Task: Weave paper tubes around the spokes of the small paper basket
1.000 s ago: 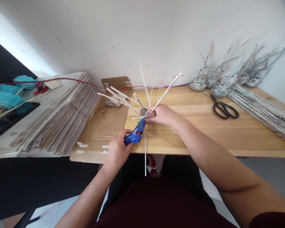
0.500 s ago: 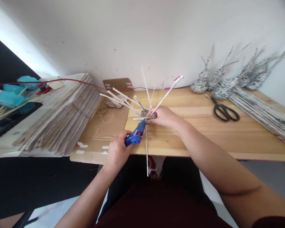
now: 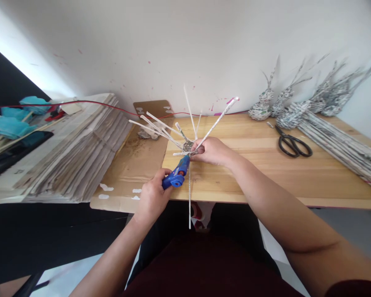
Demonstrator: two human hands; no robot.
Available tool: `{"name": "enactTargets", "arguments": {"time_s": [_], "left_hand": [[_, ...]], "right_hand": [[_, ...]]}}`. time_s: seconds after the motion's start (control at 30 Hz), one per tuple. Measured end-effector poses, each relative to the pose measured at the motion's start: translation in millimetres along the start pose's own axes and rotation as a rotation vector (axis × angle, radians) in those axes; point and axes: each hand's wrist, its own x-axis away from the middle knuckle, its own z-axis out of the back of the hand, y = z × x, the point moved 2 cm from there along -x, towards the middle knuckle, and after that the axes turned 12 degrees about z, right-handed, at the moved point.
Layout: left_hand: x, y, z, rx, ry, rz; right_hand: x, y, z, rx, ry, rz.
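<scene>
My left hand (image 3: 154, 193) is closed around the handle of a blue glue gun (image 3: 178, 174). Its nozzle points up and away from me, right at the near rim of a small woven paper piece (image 3: 188, 146); whether it touches cannot be made out. Several rolled-paper strips (image 3: 215, 123) fan out from that round woven base, and one hangs down past the table's front edge. With thumb and fingers pinched, my right hand (image 3: 212, 150) grips the woven piece on its right side. The fingertips cover part of the weave.
Black scissors (image 3: 293, 145) lie on the wooden table (image 3: 235, 185) at right, beside a bundle of paper rolls (image 3: 340, 142) and several woven gourd shapes (image 3: 260, 108). Left are stained cardboard (image 3: 120, 173), a stack of newspaper (image 3: 89, 156) and a red cable (image 3: 123, 108) along the wall.
Both hands keep their places with the glue gun at the woven piece. The strip hanging toward me has swung slightly left. The view has shifted a little.
</scene>
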Motion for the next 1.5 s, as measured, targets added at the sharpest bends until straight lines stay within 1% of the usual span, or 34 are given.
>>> {"name": "enactTargets", "arguments": {"time_s": [0.43, 0.7, 0.97, 1.17, 1.5], "left_hand": [[0.0, 2.2, -0.7, -0.002, -0.02, 0.002], [-0.8, 1.6, 0.7, -0.015, -0.001, 0.004], [0.7, 6.2, 0.1, -0.037, -0.009, 0.006], [1.4, 2.4, 0.8, -0.059, 0.004, 0.002], [0.2, 6.1, -0.5, -0.07, -0.014, -0.005]], "right_hand": [[0.1, 2.2, -0.5, 0.009, 0.003, 0.026], [-0.2, 2.7, -0.2, 0.014, -0.001, 0.023], [0.0, 2.9, 0.2, 0.018, -0.003, 0.038], [-0.5, 5.2, -0.6, 0.023, 0.006, 0.047], [0.9, 0.3, 0.3, 0.02, -0.013, 0.005]]}}
